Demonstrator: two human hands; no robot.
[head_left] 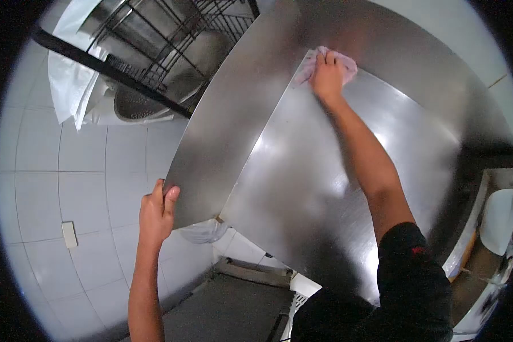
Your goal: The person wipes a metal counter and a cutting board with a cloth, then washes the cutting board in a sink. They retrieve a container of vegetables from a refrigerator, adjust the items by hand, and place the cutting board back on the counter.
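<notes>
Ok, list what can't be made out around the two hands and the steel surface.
- Head view: most of the pink cloth is covered by the right hand pressing it on the steel table.
- The left hand grips the raised steel panel; its fingertips are hidden behind the edge.
- The items at the right edge are cut off and distorted by the lens.
</notes>
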